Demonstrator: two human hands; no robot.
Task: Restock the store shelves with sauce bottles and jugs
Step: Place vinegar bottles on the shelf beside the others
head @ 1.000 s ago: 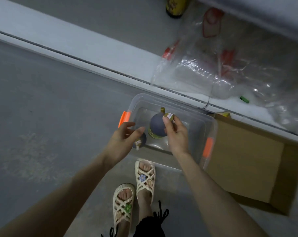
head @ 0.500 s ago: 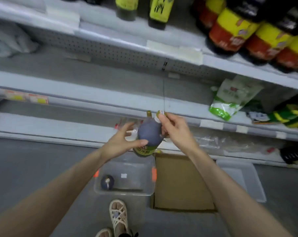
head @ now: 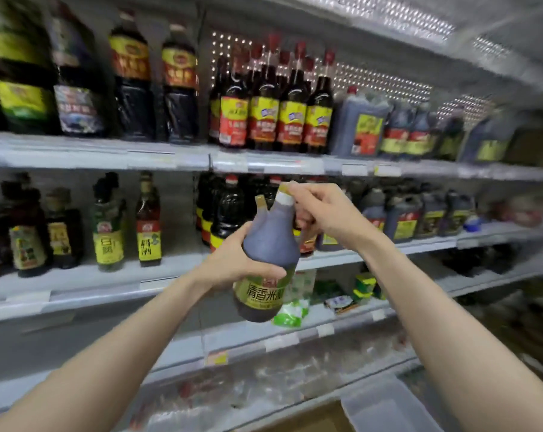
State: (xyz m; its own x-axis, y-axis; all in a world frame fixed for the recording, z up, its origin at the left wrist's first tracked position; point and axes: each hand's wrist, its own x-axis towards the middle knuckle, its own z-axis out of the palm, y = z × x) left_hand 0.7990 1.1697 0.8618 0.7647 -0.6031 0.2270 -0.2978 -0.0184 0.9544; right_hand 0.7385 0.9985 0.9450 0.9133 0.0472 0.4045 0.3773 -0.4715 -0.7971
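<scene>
Jug [head: 268, 244] has come up from the floor and hangs by the middle shelf [head: 114, 274] — left hand [head: 232, 263] holds its belly, right hand [head: 326, 213] pinches its top — ready to go on.

We identify a bare left forearm [head: 123, 347] and left hand [head: 232, 263], plus a bare right forearm [head: 435, 313] and right hand [head: 332, 213], both uncovered throughout

The jug [head: 268, 244] is dull, cloudy plastic with a glossy paper label [head: 264, 293]. The shelves [head: 92, 157] look like smooth pale painted metal, with a shiny perforated back panel [head: 382, 79]. The bottles [head: 292, 101] above gleam, and crinkled clear film [head: 295, 375] lies below.
</scene>
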